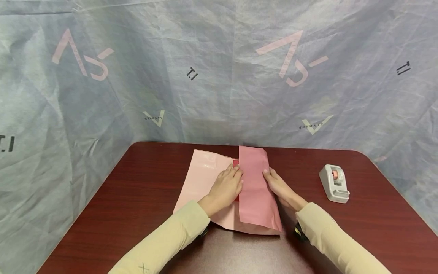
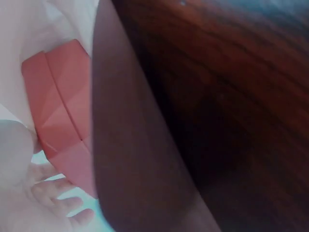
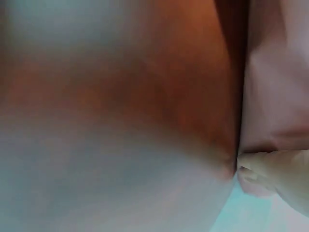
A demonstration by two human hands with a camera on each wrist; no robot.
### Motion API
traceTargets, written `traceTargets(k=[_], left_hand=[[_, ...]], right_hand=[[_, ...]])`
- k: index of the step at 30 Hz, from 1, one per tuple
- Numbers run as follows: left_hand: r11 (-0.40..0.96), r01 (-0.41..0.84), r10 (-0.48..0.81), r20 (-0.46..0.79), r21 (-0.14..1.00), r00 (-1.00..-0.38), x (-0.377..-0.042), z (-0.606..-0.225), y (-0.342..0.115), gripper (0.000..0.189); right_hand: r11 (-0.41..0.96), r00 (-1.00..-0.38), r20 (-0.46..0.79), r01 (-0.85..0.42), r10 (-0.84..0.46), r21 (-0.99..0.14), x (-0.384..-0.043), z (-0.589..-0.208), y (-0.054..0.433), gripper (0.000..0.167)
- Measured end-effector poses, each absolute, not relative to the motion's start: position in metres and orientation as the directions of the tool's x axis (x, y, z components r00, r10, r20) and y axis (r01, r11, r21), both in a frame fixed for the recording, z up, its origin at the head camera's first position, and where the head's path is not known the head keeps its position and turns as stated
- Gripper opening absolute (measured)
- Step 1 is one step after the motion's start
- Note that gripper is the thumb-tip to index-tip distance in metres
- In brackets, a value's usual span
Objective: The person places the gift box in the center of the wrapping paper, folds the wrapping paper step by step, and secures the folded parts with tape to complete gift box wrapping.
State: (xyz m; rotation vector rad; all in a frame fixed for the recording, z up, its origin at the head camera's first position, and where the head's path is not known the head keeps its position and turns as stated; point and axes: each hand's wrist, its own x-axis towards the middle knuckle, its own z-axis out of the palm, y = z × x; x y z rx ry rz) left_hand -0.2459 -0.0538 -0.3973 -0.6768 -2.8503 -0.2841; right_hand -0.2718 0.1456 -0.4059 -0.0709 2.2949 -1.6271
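Observation:
A sheet of pink wrapping paper lies on the table, its darker pink side folded over from the right as a tall flap. Beneath the flap's left edge a red box peeks out; the left wrist view shows more of this box, with a seam along it. My left hand rests on the box with fingers extended, fingertips by the flap's edge. At the right fold, my right hand pinches the paper, thumb on top. The flap hides most of the box.
A white tape dispenser with a small roll stands on the right of the dark red wooden table. Grey printed cloth hangs behind the table and at both sides.

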Motion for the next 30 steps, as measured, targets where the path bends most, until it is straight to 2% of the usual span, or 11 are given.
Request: traceTargets(k=[6,13,19,26,30], left_hand=[[0.869,0.477,0.455,0.172,0.129,-0.874,-0.245,-0.396,-0.055,0.044],[0.872,0.464,0.448,0.130,0.154,-0.885,-0.245,-0.398,-0.055,0.044],[0.879,0.447,0.432,0.118,0.169,-0.894,-0.244,-0.399,-0.054,0.043],[0.876,0.442,0.426,0.118,0.192,-0.897,-0.243,-0.400,-0.053,0.043],[0.876,0.439,0.423,0.122,0.201,-0.898,-0.244,-0.402,-0.053,0.043]], right_hand=[[0.320,-0.934,-0.242,0.152,-0.263,-0.935,-0.240,-0.408,0.146,0.065],[0.317,-0.946,-0.215,0.132,-0.243,-0.939,-0.229,-0.410,0.143,0.070],[0.352,-0.940,-0.249,0.156,-0.235,-0.923,-0.214,-0.412,0.145,0.082],[0.335,-0.940,-0.229,0.138,-0.252,-0.932,-0.193,-0.414,0.148,0.081],[0.322,-0.934,-0.247,0.159,-0.256,-0.933,-0.184,-0.413,0.150,0.086]])
